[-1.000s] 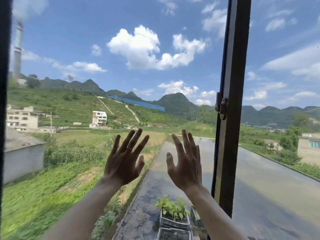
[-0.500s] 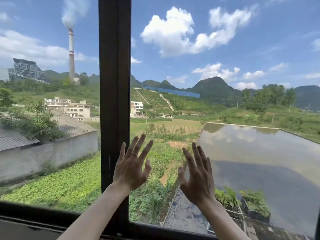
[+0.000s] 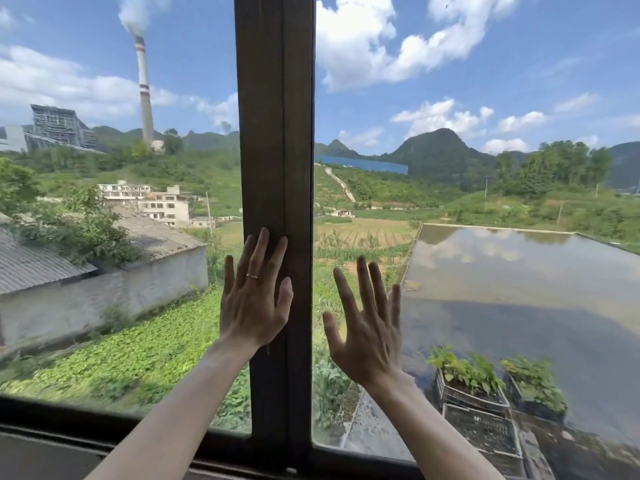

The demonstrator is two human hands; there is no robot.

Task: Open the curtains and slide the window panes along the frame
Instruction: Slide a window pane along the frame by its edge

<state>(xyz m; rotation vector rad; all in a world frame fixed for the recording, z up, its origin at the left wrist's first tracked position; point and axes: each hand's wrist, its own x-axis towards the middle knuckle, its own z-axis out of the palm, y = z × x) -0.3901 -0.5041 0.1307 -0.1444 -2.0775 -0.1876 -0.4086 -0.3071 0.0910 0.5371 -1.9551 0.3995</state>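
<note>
Dark brown vertical window stile (image 3: 277, 133), long axis upright, stands mid-view. Left hand (image 3: 254, 299), fingers spread, lies flat on it; right hand (image 3: 369, 327), also spread, flat just right on glass, gripping nothing.

Two hands (image 3: 254, 306), two panes (image 3: 485, 237), one chimney (image 3: 145, 95)

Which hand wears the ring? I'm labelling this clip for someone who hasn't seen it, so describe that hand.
Find the dark vertical window post in the middle. The left hand lies spread flat across its lower part. Unlike the bare right hand, over the glass to the right, it wears a thin ring.
</note>
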